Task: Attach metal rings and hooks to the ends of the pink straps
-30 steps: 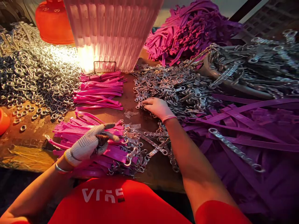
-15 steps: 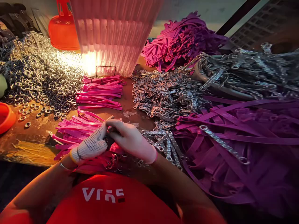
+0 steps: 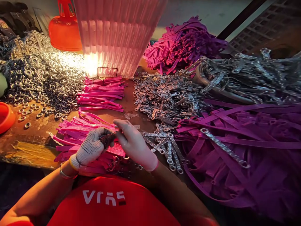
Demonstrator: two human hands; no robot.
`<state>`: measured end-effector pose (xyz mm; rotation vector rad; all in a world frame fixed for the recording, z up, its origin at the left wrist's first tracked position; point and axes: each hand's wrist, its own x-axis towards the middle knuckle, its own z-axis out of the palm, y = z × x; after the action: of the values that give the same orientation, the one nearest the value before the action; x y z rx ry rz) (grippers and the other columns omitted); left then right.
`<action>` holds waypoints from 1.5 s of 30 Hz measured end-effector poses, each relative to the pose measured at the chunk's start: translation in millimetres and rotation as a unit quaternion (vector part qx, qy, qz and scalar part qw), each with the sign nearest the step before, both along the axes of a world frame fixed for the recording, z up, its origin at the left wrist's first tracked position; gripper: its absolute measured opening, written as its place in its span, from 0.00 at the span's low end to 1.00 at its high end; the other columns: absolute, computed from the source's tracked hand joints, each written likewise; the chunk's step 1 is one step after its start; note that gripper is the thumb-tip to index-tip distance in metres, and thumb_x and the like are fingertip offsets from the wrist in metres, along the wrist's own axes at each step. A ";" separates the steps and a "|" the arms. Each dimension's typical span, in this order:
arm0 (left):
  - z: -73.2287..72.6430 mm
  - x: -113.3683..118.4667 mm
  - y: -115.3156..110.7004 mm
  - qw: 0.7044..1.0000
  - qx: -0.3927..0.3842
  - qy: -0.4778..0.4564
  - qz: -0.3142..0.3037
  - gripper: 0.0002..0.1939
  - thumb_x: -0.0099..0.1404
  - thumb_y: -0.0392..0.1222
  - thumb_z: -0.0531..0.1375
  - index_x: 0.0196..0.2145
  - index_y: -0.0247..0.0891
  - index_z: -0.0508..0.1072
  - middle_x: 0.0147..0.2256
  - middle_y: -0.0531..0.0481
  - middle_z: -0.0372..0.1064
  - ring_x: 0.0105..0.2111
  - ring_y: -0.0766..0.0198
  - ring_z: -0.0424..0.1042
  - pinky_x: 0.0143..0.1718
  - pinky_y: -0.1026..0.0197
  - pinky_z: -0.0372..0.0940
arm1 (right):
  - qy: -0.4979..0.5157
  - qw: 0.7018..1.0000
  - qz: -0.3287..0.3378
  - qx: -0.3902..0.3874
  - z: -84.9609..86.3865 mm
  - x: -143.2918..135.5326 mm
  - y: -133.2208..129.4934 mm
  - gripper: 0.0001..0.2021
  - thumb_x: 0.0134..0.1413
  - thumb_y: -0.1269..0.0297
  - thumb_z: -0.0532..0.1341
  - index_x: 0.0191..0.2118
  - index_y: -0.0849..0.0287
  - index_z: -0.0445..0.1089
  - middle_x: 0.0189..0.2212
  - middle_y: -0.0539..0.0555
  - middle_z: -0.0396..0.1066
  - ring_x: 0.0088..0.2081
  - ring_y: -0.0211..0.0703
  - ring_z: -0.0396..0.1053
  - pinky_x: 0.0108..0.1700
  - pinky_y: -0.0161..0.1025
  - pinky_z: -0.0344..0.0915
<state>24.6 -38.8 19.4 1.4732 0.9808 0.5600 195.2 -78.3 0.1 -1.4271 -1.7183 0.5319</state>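
Note:
My left hand, in a dotted knit glove, is wrapped round a dark, rough-looking object. Close by on its right, my right hand wears a thin pale glove; its fingers are pinched at the object's end, and whatever lies between them is too small to make out. Pink straps lie under and left of both hands. A few silvery rings show just below the hands. Braided metal links lie to the right of my right hand.
Metal rings are heaped at the left, under an orange lamp. A ribbed translucent panel stands behind. Metal links form a pile right of centre. Purple straps cover the right side, below a heaped container.
My right hand has shifted slightly right and its grip has drawn back from my left hand. More of the dark object now shows between them.

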 end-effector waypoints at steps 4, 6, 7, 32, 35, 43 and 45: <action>-1.7 1.3 16.9 0.998 0.046 0.043 0.011 0.09 0.66 0.42 0.59 0.29 0.36 0.67 0.24 0.54 0.63 0.23 0.70 0.59 0.23 0.68 0.56 | -0.200 0.978 0.052 0.025 7.1 5.7 8.6 0.13 0.67 0.65 0.52 0.45 0.60 0.74 0.34 0.58 0.74 0.36 0.47 0.69 0.38 0.40 0.60; -2.1 4.0 24.0 0.999 -0.008 0.031 0.002 0.12 0.67 0.45 0.58 0.28 0.37 0.64 0.21 0.56 0.60 0.19 0.71 0.56 0.19 0.68 0.52 | -0.281 0.958 0.039 0.033 11.1 9.6 11.5 0.14 0.67 0.62 0.53 0.38 0.61 0.74 0.29 0.57 0.73 0.31 0.46 0.66 0.34 0.40 0.54; -1.6 5.8 27.2 0.999 -0.050 0.012 -0.008 0.13 0.66 0.47 0.57 0.28 0.38 0.64 0.21 0.56 0.59 0.18 0.72 0.55 0.18 0.68 0.51 | -0.297 0.954 0.032 0.029 12.5 12.1 12.8 0.14 0.67 0.60 0.53 0.37 0.61 0.74 0.28 0.57 0.73 0.29 0.45 0.66 0.33 0.40 0.52; -7.8 46.7 139.0 0.955 0.169 0.198 -0.140 0.14 0.69 0.44 0.53 0.36 0.34 0.76 0.20 0.50 0.65 0.18 0.67 0.61 0.20 0.65 0.55 | 0.074 0.994 -0.068 -0.048 -17.1 33.9 26.0 0.12 0.67 0.63 0.54 0.51 0.56 0.70 0.45 0.54 0.78 0.45 0.44 0.75 0.49 0.38 0.68; 13.6 20.6 97.6 0.992 -0.040 0.070 -0.098 0.16 0.68 0.50 0.55 0.32 0.36 0.73 0.14 0.55 0.57 0.12 0.71 0.52 0.13 0.66 0.47 | 0.030 0.999 -0.042 -0.010 -12.9 24.6 30.6 0.12 0.67 0.67 0.53 0.52 0.55 0.69 0.47 0.55 0.77 0.47 0.44 0.74 0.50 0.38 0.66; 10.0 -2.7 47.1 0.986 0.079 0.113 -0.097 0.09 0.63 0.37 0.57 0.25 0.36 0.70 0.20 0.52 0.65 0.20 0.69 0.60 0.20 0.67 0.53 | -0.338 0.940 -0.032 0.031 1.3 -3.0 15.0 0.12 0.68 0.68 0.51 0.46 0.59 0.72 0.30 0.56 0.72 0.30 0.46 0.63 0.32 0.43 0.48; 5.0 -3.4 44.4 0.970 0.161 0.123 -0.131 0.07 0.61 0.33 0.58 0.26 0.35 0.72 0.23 0.51 0.69 0.24 0.68 0.62 0.25 0.66 0.55 | -0.360 0.930 -0.037 0.058 -1.5 -6.6 8.9 0.13 0.67 0.69 0.51 0.47 0.60 0.72 0.31 0.57 0.72 0.29 0.46 0.61 0.32 0.44 0.45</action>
<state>21.2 5.5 24.4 1.9655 0.8903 0.3591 188.6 -69.4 -1.4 -1.7113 -2.1916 -0.1772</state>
